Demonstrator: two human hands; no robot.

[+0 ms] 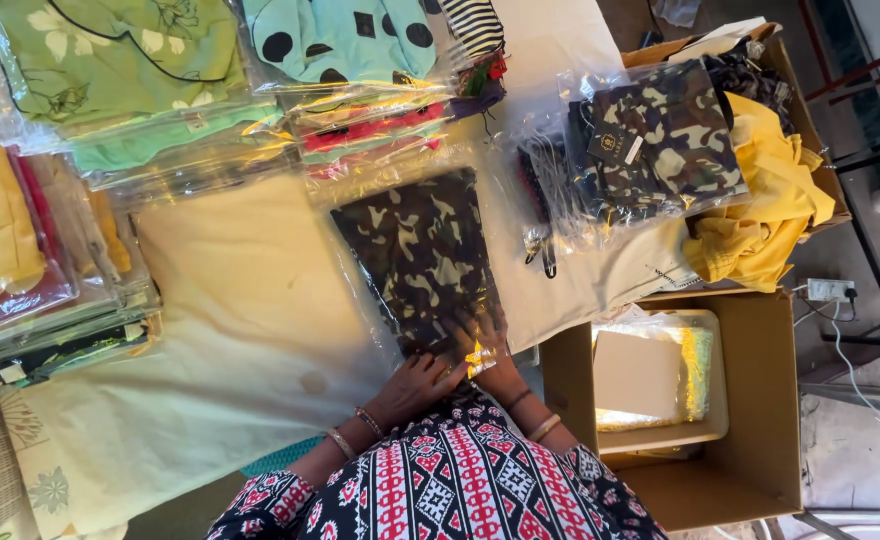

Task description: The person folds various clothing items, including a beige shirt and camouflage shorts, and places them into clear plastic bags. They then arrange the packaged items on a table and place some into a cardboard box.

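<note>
The left hand (415, 385) and right hand (485, 350) are pressing, fingers spread flat and seemingly gripping nothing, on the near edge of a camouflage-patterned garment in a clear plastic bag (415, 250), which is lying on the cream cloth-covered table (240, 300). Beyond it, bagged green and turquoise garments (220, 50) are lying stacked.

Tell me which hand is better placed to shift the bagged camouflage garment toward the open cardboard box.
Probably the right hand: it lies on the bagged camouflage garment on the side nearest the cardboard box; the left hand sits farther away.
</note>
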